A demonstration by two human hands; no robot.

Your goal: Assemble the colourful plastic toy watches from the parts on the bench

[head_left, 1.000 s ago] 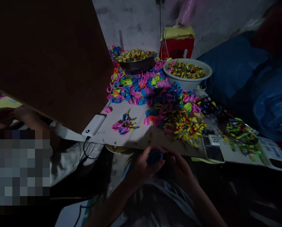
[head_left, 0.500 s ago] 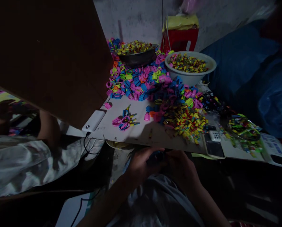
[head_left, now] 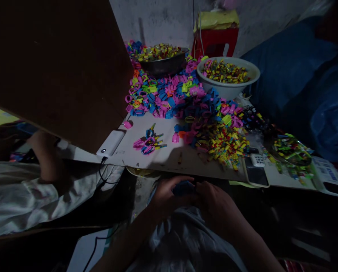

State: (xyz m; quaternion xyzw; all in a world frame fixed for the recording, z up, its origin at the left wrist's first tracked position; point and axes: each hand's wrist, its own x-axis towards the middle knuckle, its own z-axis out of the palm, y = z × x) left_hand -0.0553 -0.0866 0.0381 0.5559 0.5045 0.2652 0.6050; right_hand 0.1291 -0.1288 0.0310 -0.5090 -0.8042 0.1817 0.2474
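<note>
Low in front of my lap, my left hand [head_left: 165,192] is closed around a blue ring-shaped plastic piece [head_left: 183,187]. My right hand [head_left: 212,194] meets it at the piece's right end, fingers pinched together. Whatever those fingertips grip is hidden in shadow. Just beyond my hands, on the pale board [head_left: 123,153], lies a small group of pink and blue ring pieces [head_left: 148,145] with yellow tubes sticking out. To their right is a heap of small yellow, red and blue tubes [head_left: 228,145]. Loose pink and blue plastic pieces [head_left: 165,94] are piled behind.
A metal bowl [head_left: 164,66] and a white basin [head_left: 227,88] hold more small tubes. A large dark panel [head_left: 58,75] leans in from the left, beside a white power bank [head_left: 111,143]. Phones [head_left: 256,175] lie right. Another person's arm [head_left: 45,155] is at left.
The blue piece has turned slightly between my hands, and my right fingers have closed in nearer to it. At left, the other person's arm has shifted. The view has tilted a little.
</note>
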